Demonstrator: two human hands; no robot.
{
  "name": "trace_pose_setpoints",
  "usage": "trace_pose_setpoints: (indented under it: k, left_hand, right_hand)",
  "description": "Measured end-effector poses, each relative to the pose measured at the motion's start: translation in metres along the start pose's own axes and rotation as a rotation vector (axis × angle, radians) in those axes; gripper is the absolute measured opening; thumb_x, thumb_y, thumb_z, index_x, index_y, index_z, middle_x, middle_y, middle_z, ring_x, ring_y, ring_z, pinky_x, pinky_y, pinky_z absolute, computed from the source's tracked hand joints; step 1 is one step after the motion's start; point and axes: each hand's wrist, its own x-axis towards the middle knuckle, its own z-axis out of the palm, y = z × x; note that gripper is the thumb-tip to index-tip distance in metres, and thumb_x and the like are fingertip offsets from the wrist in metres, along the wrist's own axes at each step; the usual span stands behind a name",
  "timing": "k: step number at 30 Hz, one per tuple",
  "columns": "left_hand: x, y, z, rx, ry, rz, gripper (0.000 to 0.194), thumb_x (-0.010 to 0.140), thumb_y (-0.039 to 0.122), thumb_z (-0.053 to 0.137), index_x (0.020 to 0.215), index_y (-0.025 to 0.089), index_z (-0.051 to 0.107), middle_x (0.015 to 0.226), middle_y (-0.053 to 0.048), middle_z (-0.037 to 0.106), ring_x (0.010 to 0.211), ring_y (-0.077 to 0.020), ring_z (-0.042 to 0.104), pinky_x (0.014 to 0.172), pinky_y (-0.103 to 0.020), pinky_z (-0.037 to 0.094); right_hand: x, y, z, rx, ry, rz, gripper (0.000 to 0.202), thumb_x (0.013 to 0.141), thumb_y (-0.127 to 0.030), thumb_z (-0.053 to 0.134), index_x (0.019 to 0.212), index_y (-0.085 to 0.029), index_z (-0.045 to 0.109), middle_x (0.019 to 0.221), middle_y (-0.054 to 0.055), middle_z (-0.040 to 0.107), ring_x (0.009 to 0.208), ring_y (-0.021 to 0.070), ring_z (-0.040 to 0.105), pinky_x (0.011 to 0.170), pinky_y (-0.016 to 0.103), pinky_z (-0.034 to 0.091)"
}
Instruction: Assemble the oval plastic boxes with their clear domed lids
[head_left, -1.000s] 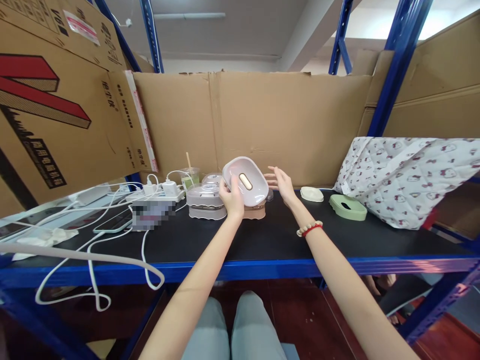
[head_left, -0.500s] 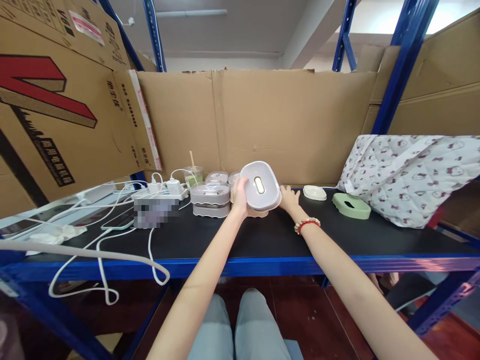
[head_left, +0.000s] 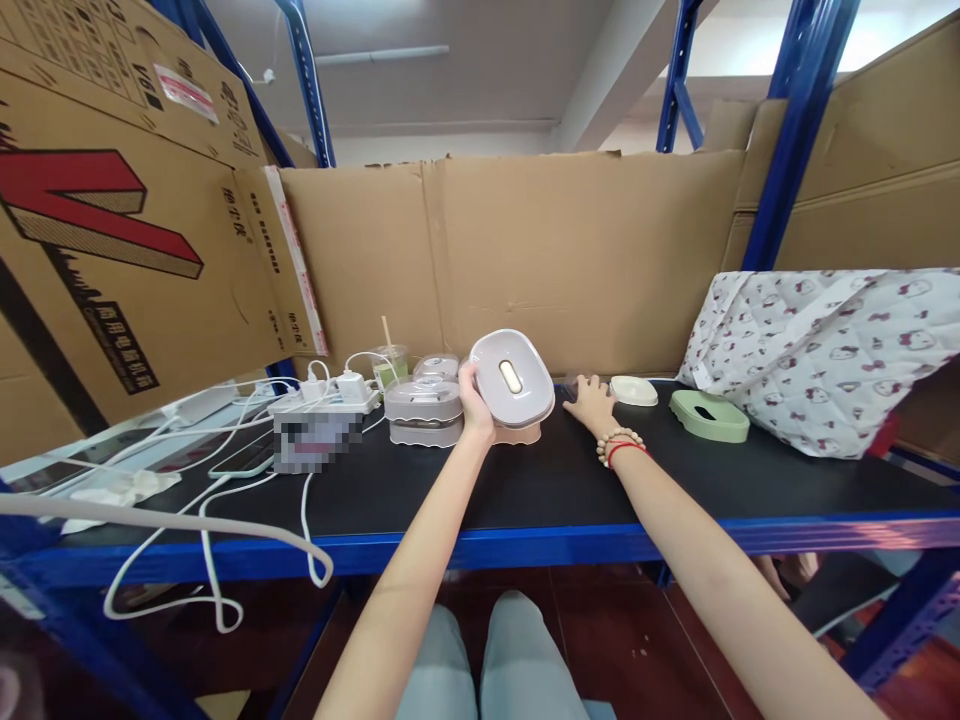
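Note:
My left hand (head_left: 475, 402) grips the left side of a pale grey oval-cornered container (head_left: 532, 385), tilted up toward me above the black tabletop. A pinkish box (head_left: 520, 434) shows just beneath it. To the right, my right hand (head_left: 592, 404) reaches down with its fingers spread, over or on a clear plastic piece (head_left: 571, 386) that it partly hides; I cannot make out a grip. Beyond that hand sit a cream lid (head_left: 634, 391) and a green lid with a dark slot (head_left: 709, 416). Stacked grey containers (head_left: 425, 410) stand left of my left hand.
A drink cup with a straw (head_left: 390, 366) stands behind the stack. At left are a power strip (head_left: 330, 400), white cables, and a phone (head_left: 244, 458). A patterned cloth bag (head_left: 810, 360) lies at right. Cardboard (head_left: 585, 260) walls the back; the table has a blue edge (head_left: 547, 543).
The pale container has moved slightly left in my left hand. My right hand has shifted right, away from it, and the clear piece beside its fingers now shows.

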Motion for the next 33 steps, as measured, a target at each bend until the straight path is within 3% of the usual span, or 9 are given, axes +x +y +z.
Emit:
trace_pose_setpoints:
  k: [4,9,15,19,22,28,33]
  left_hand:
    - [-0.006,0.004,0.007,-0.077,0.01,-0.112,0.028,0.084,0.028,0.043,0.059,0.018,0.052,0.056,0.003,0.056,0.058,-0.0117,0.057,0.064,-0.024,0.048]
    - [-0.01,0.008,0.013,-0.135,-0.009,-0.205,0.025,0.089,0.026,0.049,0.077,0.014,0.066,0.079,-0.004,0.071,0.089,-0.0156,0.067,0.084,-0.026,0.05]
    - [-0.014,0.013,0.016,-0.189,-0.071,-0.246,0.024,0.091,0.024,0.05,0.105,0.013,0.067,0.111,-0.01,0.071,0.116,-0.0176,0.059,0.098,-0.027,0.047]
    - [-0.012,0.01,0.015,-0.211,-0.036,-0.237,0.031,0.092,0.029,0.049,0.117,0.016,0.062,0.121,-0.01,0.067,0.122,-0.0181,0.055,0.101,-0.029,0.045]
    - [-0.009,0.005,0.015,-0.206,-0.029,-0.222,0.033,0.093,0.031,0.046,0.12,0.017,0.06,0.126,-0.01,0.064,0.124,-0.0169,0.054,0.102,-0.029,0.044]
    - [-0.006,0.002,0.013,-0.176,-0.011,-0.192,0.033,0.093,0.034,0.046,0.122,0.021,0.055,0.131,-0.009,0.06,0.122,-0.0181,0.056,0.101,-0.033,0.045]
    - [-0.004,0.004,0.011,-0.21,0.025,-0.151,0.037,0.094,0.037,0.042,0.124,0.018,0.053,0.133,-0.012,0.058,0.122,-0.0183,0.055,0.101,-0.031,0.045]
  right_hand:
    - [0.0,0.007,-0.004,0.046,0.043,0.1,0.051,0.076,-0.026,0.064,0.124,-0.017,0.053,0.126,0.021,0.049,0.119,0.0358,0.048,0.089,0.048,0.042]
    - [-0.001,0.009,-0.008,0.136,0.066,0.174,0.041,0.079,-0.027,0.062,0.12,-0.019,0.061,0.118,0.019,0.053,0.109,0.0354,0.055,0.087,0.046,0.043]
    - [0.001,0.004,-0.025,0.263,0.243,0.173,0.037,0.085,-0.032,0.052,0.119,-0.021,0.063,0.124,0.016,0.049,0.112,0.0328,0.051,0.091,0.047,0.041]
    - [0.004,-0.013,-0.038,0.752,0.576,-0.084,0.036,0.085,-0.037,0.049,0.109,-0.019,0.067,0.108,0.012,0.057,0.101,0.0249,0.056,0.09,0.043,0.046]
    - [-0.006,-0.037,-0.042,1.029,0.648,-0.328,0.037,0.086,-0.044,0.046,0.103,-0.02,0.069,0.097,0.008,0.059,0.089,0.0202,0.06,0.082,0.039,0.051]
    - [-0.036,-0.061,-0.043,0.91,0.641,-0.806,0.025,0.083,-0.043,0.059,0.099,-0.029,0.072,0.098,0.006,0.064,0.091,0.0201,0.062,0.083,0.037,0.053]
    - [-0.042,-0.055,-0.046,0.862,0.725,-0.818,0.015,0.083,-0.035,0.06,0.082,-0.029,0.074,0.083,0.004,0.067,0.074,0.0166,0.064,0.065,0.031,0.055]
